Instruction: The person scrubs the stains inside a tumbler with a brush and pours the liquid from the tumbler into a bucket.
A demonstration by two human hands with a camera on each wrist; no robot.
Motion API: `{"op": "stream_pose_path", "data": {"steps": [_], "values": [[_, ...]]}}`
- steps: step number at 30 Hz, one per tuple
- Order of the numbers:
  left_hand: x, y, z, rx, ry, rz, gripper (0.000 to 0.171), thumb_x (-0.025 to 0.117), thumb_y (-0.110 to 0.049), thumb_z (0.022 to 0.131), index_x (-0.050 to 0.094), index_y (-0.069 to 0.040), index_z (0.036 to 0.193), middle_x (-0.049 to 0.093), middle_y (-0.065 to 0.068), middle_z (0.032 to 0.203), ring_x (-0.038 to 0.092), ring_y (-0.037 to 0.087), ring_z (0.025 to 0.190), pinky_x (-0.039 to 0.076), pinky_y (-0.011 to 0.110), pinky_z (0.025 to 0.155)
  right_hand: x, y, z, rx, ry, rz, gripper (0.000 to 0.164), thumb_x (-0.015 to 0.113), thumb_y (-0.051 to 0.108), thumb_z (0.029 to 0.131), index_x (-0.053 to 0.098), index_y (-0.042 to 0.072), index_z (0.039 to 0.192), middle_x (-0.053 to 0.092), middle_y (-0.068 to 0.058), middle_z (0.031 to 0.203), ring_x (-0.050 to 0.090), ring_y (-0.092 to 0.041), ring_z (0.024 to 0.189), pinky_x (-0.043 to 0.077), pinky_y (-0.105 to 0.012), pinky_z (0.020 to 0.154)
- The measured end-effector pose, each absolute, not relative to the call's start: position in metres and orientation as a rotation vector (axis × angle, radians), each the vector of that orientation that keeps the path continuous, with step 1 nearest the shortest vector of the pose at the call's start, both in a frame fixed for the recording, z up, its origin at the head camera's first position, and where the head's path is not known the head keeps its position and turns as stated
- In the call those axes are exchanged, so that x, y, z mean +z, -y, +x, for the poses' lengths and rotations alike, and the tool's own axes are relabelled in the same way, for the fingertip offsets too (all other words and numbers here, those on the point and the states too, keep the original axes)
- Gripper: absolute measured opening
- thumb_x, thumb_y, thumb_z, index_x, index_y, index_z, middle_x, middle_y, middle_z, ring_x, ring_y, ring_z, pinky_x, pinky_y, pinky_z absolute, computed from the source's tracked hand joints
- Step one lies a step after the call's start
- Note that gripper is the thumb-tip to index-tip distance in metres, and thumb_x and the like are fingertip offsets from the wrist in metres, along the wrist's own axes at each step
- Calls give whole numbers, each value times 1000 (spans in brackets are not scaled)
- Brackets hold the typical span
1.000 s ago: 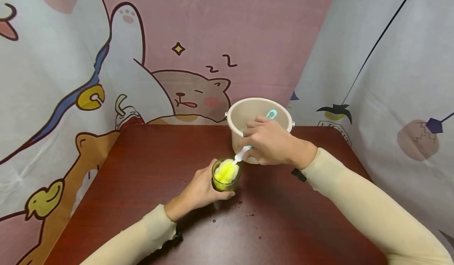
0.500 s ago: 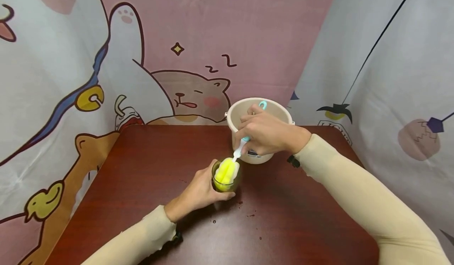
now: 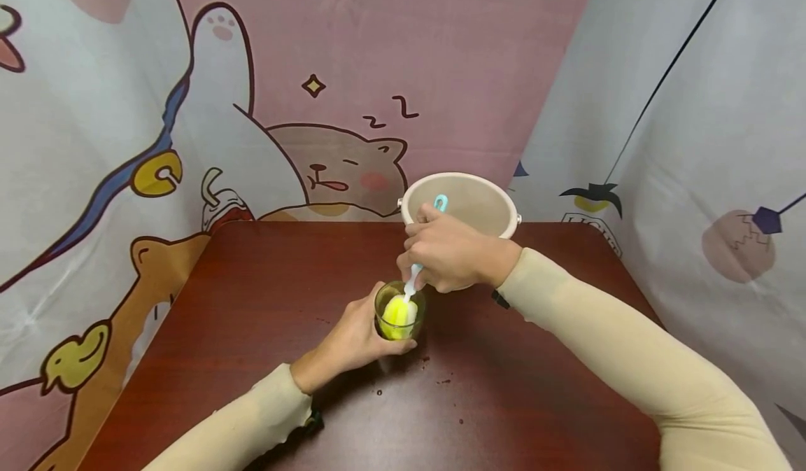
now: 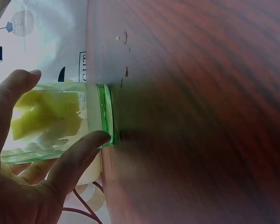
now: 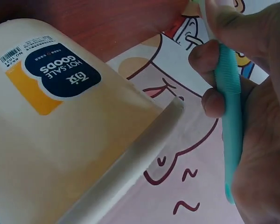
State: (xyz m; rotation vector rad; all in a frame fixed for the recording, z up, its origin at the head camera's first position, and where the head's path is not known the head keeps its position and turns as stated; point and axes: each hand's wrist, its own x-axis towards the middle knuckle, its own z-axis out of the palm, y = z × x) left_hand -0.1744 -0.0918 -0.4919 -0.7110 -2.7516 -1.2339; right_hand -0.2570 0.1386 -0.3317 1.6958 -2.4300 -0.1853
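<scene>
Lower centre: left hand (image 3: 357,338) is gripping one glass (image 3: 420,317), well inside table (image 3: 296,268) edges; right hand (image 3: 450,250) is gripping one brush (image 3: 412,280).

Bucket sticker: on the cream bucket (image 5: 88,133), in the right wrist view, the label (image 5: 49,102) reads "HOT-SALE GOODS" in white capitals on dark blue, turned well off upright.
Chinese lettering: stands large and white beside the English words, on the same dark blue patch.
Barcode: sits on the white strip of that label (image 5: 11,56), with fine print alongside, too small to read for certain.
Backdrop letters: show as two "Z" shapes (image 3: 405,106) on the printed backdrop (image 3: 403,37), above a sleeping animal drawing (image 3: 359,166).
Right-hand backdrop lettering: runs in outlined capitals (image 3: 592,225), partly cut off by the surface (image 3: 283,261); cannot be read whole.
</scene>
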Motion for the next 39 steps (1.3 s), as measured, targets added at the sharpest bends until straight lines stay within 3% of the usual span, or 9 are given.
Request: {"op": "stream_pose_path", "data": {"steps": [9, 14, 22, 31, 39], "values": [[-494, 92, -175, -1220, 2757, -705, 84, 108, -44, 80, 58, -21, 143, 78, -6, 119, 78, 13, 104, 66, 32, 93, -302, -136, -264, -339, 2389, 1739, 19, 96, 40, 88, 84, 39, 103, 81, 17, 94, 68, -19, 108, 40, -49, 112], [-492, 92, -176, -1222, 2769, -690, 84, 108, -44, 79, 57, -22, 142, 79, -6, 120, 78, 13, 106, 66, 33, 95, -281, -134, -266, -376, 2468, 1735, 17, 98, 42, 91, 85, 41, 101, 80, 14, 88, 68, -23, 110, 37, -50, 119], [-493, 88, -175, -1244, 2754, -710, 85, 108, -44, 80, 57, -21, 144, 78, -7, 120, 79, 11, 106, 67, 32, 97, -282, -116, -263, -389, 2587, 1775, 14, 98, 36, 90, 89, 39, 100, 83, 21, 92, 69, -20, 118, 36, -49, 123], [-495, 88, -174, -1257, 2734, -715, 81, 109, -43, 79, 58, -22, 140, 77, -9, 118, 77, 9, 103, 66, 28, 92, -309, -111, -253, -476, 2485, 1773, 19, 99, 33, 88, 88, 39, 101, 84, 20, 93, 68, -19, 109, 39, -47, 116], [-494, 89, -174, -1246, 2743, -719, 80, 107, -42, 81, 59, -21, 141, 76, -7, 118, 77, 11, 102, 65, 28, 89, -323, -114, -230, -694, 2120, 1692, 17, 98, 39, 84, 84, 36, 92, 79, 9, 93, 68, -20, 102, 44, -41, 106]]}}
